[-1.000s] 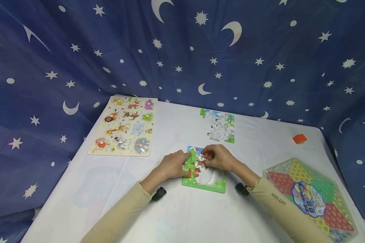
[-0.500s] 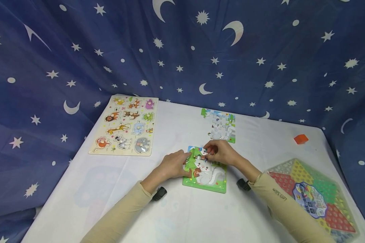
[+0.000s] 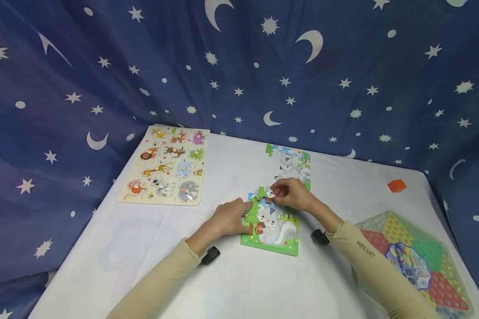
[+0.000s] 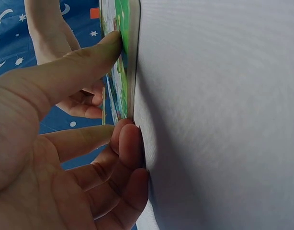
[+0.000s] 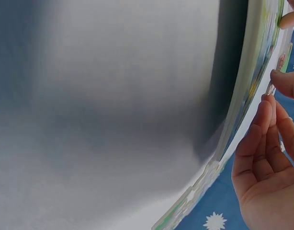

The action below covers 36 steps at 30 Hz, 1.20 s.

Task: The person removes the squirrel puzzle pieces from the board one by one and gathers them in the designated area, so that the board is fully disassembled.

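A small jigsaw board [image 3: 268,250] with a white squirrel picture and green border lies on the white-covered table. Along its left side my left hand [image 3: 229,217] holds it, thumb on the lower part and index finger near the top corner. The left wrist view shows the thumb [image 4: 111,45] over the board's edge, other fingers curled beside it. Between thumb and fingers my right hand [image 3: 294,195] pinches a jigsaw piece [image 3: 261,192] with green and white print, tilted up at the board's top edge. In the right wrist view that piece [image 5: 270,89] shows edge-on.
Behind the right hand lies a group of joined jigsaw pieces [image 3: 291,157]. A wooden animal peg puzzle [image 3: 177,166] is at back left. On the right are a hexagonal board game [image 3: 415,261] and an orange block [image 3: 397,185]. A blue starry curtain [image 3: 239,66] hangs behind.
My right hand has moved up and away from the board's middle, lifting the pinched piece off the squirrel toward the top edge. The left hand keeps its hold on the board.
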### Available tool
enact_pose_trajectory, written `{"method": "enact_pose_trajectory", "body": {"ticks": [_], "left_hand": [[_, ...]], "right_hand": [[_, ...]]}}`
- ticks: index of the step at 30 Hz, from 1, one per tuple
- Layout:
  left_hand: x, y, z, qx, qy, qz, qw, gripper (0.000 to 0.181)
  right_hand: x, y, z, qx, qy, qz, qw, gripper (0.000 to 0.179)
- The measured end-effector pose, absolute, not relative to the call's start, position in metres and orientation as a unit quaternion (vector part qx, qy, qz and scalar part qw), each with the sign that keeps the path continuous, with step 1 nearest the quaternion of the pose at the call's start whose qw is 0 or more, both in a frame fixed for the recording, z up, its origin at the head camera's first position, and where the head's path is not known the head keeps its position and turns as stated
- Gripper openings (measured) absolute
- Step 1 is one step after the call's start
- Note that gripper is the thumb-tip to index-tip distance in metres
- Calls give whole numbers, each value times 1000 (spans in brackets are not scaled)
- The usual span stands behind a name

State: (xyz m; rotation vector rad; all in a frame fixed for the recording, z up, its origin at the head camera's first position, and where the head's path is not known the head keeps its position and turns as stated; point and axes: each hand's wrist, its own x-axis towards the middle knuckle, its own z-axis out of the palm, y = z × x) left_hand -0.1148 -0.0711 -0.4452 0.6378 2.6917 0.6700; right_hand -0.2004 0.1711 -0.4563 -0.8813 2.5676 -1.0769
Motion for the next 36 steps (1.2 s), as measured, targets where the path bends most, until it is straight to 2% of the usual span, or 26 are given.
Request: {"method": "enact_pose_trajectory", "body": {"ticks": [36], "left_hand": [[-114, -71, -445, 220, 938, 225, 144, 86]], "right_hand": [[-242, 173, -457, -256, 889, -372, 79, 26]]}}
